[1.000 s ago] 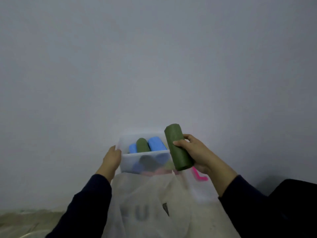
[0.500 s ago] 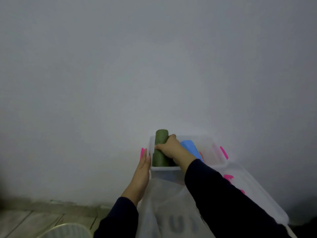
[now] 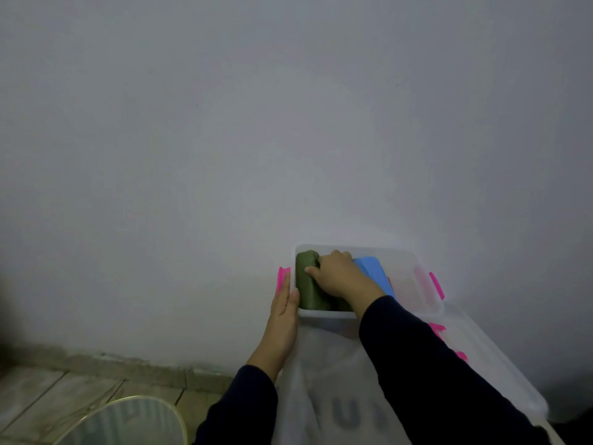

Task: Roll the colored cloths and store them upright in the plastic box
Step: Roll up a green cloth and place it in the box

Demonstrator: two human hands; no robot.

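Dark green cloth roll upright at left end of clear plastic box, right hand fingers curled around it, left hand flat, fingers straight, against box's left outer wall.

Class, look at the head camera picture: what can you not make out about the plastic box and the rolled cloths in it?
- How many rolls stand behind the right hand: hand and sleeve cover the middle of the plastic box.
- The foot of the green roll: the box's frosted front wall hides it.
- The blue roll's lower end: the sleeve covers it.
- The left hand's palm side: turned to the box wall.
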